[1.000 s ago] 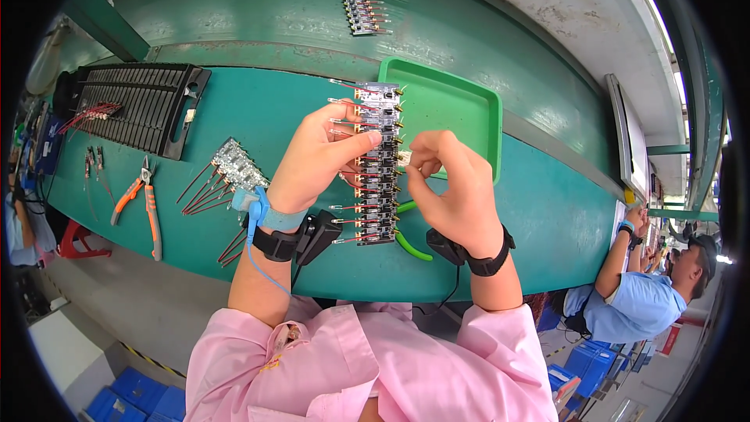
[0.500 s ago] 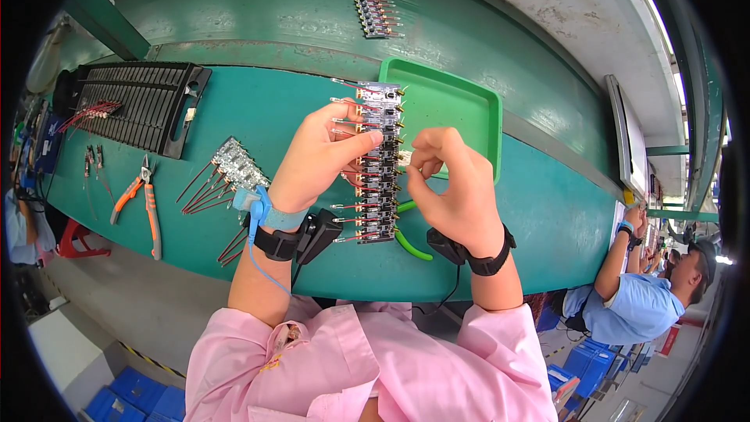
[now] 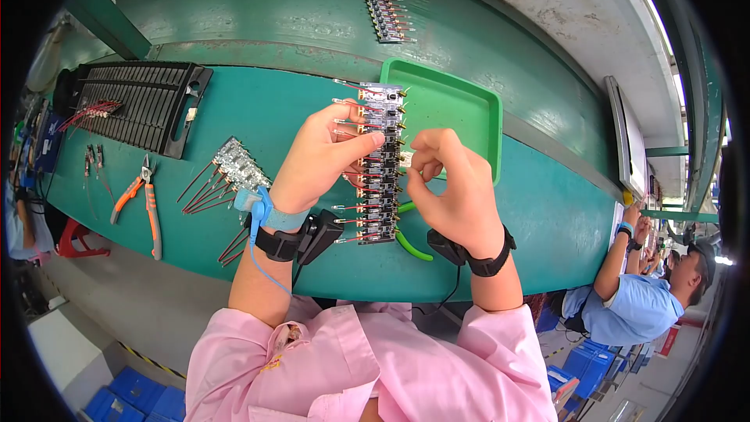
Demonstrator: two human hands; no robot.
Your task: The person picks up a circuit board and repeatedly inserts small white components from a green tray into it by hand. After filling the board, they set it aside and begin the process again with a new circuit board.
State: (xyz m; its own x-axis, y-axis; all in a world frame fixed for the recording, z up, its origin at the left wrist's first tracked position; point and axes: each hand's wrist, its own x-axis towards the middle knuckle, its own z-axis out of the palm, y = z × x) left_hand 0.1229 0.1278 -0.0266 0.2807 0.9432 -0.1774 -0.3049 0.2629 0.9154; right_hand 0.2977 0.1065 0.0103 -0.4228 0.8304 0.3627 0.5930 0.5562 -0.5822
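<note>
Circuit-board strip (image 3: 381, 164) lies mid-table, just left of the green tray (image 3: 461, 105). Left hand (image 3: 320, 160) steadies it, fingers pressed down. Right hand (image 3: 453, 184) pinches a small part at its right edge. Step judged: fitting; precise alignment needed.

Left hand (image 3: 320, 160) pinching the strip of small circuit boards (image 3: 380, 164) from the left, right hand (image 3: 453, 184) closed on its right edge. Behind, a green tray (image 3: 469, 109) on the teal table (image 3: 547, 211). Further left, orange-handled pliers (image 3: 144, 199) and a black slotted rack (image 3: 141, 105).
</note>
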